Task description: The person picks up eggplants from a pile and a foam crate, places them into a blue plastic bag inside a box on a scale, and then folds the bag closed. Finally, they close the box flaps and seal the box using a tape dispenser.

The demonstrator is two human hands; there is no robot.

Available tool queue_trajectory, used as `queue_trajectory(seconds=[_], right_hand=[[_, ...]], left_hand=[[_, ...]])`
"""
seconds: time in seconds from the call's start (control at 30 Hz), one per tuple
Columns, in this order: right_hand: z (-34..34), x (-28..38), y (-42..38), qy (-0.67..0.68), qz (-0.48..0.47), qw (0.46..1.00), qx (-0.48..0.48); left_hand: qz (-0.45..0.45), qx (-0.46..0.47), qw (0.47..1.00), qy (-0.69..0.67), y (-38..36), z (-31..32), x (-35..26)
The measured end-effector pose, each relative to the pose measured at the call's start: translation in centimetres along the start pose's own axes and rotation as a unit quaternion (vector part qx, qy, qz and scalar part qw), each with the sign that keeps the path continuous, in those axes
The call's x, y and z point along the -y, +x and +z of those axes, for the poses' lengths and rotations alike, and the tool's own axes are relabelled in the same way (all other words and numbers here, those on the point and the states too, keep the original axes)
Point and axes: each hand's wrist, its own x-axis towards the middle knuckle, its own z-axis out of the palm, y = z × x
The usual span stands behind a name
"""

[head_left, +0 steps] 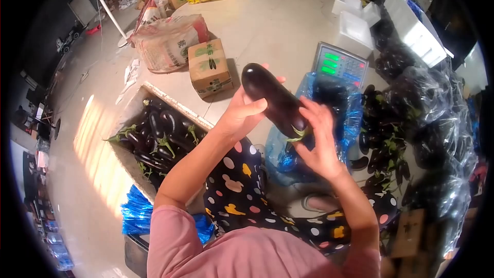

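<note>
A large dark eggplant is held up in front of me, its green stem end pointing down toward the lower right. My left hand is wrapped round its upper part, the thumb lying across the skin. Against the stem end rests my right hand, fingers on its right side and thumb near the green cap. Below and behind the eggplant, a blue plastic bag with dark eggplants in it lies beside a digital scale with lit green displays.
An open box of eggplants stands at left, near blue plastic bags. Ahead are a cardboard box and a woven sack. Loose eggplants and clear-bagged ones lie at right, below white foam boxes.
</note>
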Motion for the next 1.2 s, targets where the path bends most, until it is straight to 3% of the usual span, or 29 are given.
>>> queue_trajectory(seconds=[0.07, 0.17, 0.2, 0.27, 0.3, 0.33, 0.37, 0.43, 0.47, 0.5, 0.57, 0.63, 0.73, 0.83, 0.93, 1.03, 1.07, 1.17, 1.2], right_hand=[[-1.0, 0.3, -0.1, -0.109, 0.003, 0.994, 0.013], [-1.1, -0.1, 0.2, -0.094, 0.037, 0.995, 0.004], [-0.9, -0.5, -0.1, -0.036, 0.061, 0.997, -0.042], [-0.8, -1.2, -1.1, 0.110, 0.174, 0.973, -0.106], [-0.9, -1.4, -1.4, 0.194, 0.240, 0.942, -0.133], [-0.8, -2.7, -2.0, 0.403, 0.331, 0.840, -0.151], [-0.7, -3.6, -2.2, 0.472, 0.390, 0.763, -0.207], [-1.4, -6.3, -2.9, 0.546, 0.502, 0.643, -0.192], [-1.1, -8.0, -3.2, 0.517, 0.543, 0.636, -0.186], [-0.5, -9.8, -3.8, 0.487, 0.584, 0.624, -0.180], [1.5, -13.5, -4.7, 0.515, 0.562, 0.625, -0.164], [2.8, -15.4, -4.2, 0.523, 0.568, 0.623, -0.127], [6.7, -18.0, -3.3, 0.394, 0.653, 0.621, -0.182], [13.1, -25.1, -6.4, 0.201, 0.692, 0.680, -0.138], [15.6, -25.2, -8.3, 0.260, 0.695, 0.650, -0.164], [13.0, -22.0, -7.7, 0.430, 0.661, 0.613, -0.056], [13.2, -22.0, -8.0, 0.451, 0.655, 0.606, -0.025], [14.3, -22.2, -7.6, 0.470, 0.635, 0.611, 0.053], [14.5, -22.2, -7.3, 0.464, 0.628, 0.619, 0.081]], left_hand=[[0.002, 0.018, 1.000, 0.015, 0.8, 0.5, 0.8], [-0.046, 0.017, 0.999, 0.020, 1.9, 2.1, 2.0], [-0.065, 0.046, 0.997, -0.004, 2.8, 1.2, 2.7], [-0.154, 0.027, 0.978, 0.137, 4.6, 0.9, 1.5], [-0.177, 0.023, 0.958, 0.223, 5.5, 1.3, 1.0], [-0.200, -0.019, 0.944, 0.260, 6.4, -0.5, 2.7], [-0.222, -0.050, 0.929, 0.291, 6.9, -1.5, 4.4], [-0.263, -0.110, 0.891, 0.352, 7.8, -2.2, 7.7], [-0.299, -0.122, 0.884, 0.338, 7.9, -1.9, 8.9], [-0.265, -0.148, 0.872, 0.384, 7.8, -2.5, 11.4], [-0.221, -0.089, 0.946, 0.220, 7.1, -3.8, 14.6], [-0.254, -0.111, 0.931, 0.238, 6.6, -3.6, 16.0], [-0.294, -0.151, 0.930, 0.161, 5.9, -2.7, 16.6], [-0.306, -0.153, 0.934, 0.105, 5.9, -1.2, 15.0], [-0.296, -0.193, 0.922, 0.156, 6.0, -1.3, 15.4], [-0.327, -0.169, 0.919, 0.142, 6.2, -2.6, 15.7], [-0.371, -0.173, 0.902, 0.136, 6.3, -3.0, 16.0], [-0.352, -0.133, 0.913, 0.159, 4.9, -3.1, 17.4], [-0.370, -0.160, 0.903, 0.151, 4.7, -3.1, 17.5]])
